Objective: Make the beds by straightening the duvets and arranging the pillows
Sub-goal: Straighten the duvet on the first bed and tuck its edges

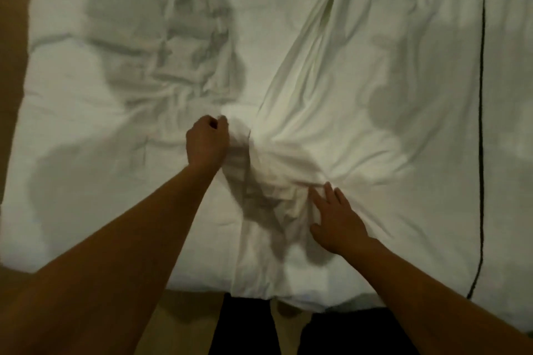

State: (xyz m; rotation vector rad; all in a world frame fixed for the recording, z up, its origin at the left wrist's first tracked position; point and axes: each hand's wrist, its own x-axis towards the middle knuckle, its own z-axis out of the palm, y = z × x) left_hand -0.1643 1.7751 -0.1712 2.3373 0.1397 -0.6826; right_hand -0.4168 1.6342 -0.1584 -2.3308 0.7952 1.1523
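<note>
A white duvet (pixel 360 81) lies crumpled across the bed, bunched into a ridge of folds near the foot edge. My left hand (pixel 206 143) grips the top of that bunch, fingers curled round the fabric. Lower and to the right, my right hand (pixel 336 220) lies on the folds with its fingers spread and fairly straight, pressing the cloth. A long fold runs from the bunch up toward the far end. No pillow is in view.
A thin black cable (pixel 481 124) runs down the right side of the bed to its foot edge. Brown floor (pixel 14 23) shows along the left. My dark trouser legs (pixel 245 328) stand against the foot of the bed.
</note>
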